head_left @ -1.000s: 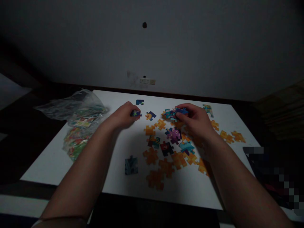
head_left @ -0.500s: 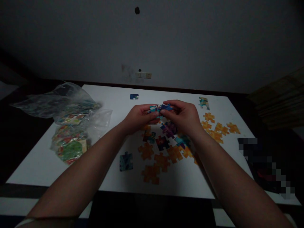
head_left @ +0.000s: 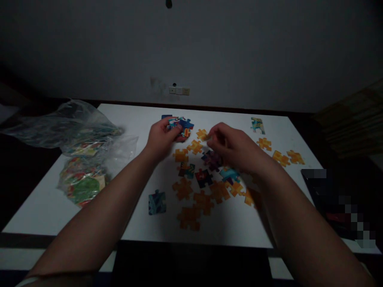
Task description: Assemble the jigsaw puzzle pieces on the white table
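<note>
My left hand (head_left: 163,135) is closed around several blue jigsaw puzzle pieces (head_left: 182,124), raised over the far middle of the table. The thumb presses on the top of them. To the right, my right hand (head_left: 229,143) is curled with its thumb and fingers close together; whatever may be between them is hidden. Its fingertips are at the edge of a yellow puzzle piece (head_left: 202,134); whether they touch it I cannot tell. Below lie a purple piece (head_left: 212,159), a dark red and blue piece (head_left: 204,178) and several yellow pieces (head_left: 203,202).
On the left, a clear plastic bag (head_left: 86,175) holds more colourful pieces. A teal piece (head_left: 157,202) lies near the front and a light blue and yellow one (head_left: 257,125) at the back right. A dark, partly blurred object (head_left: 329,199) sits at the right edge of the white table (head_left: 131,223).
My hands have moved apart. The left went left with the blue pieces, the right came away from them and dropped slightly. Yellow pieces between the hands now show.
</note>
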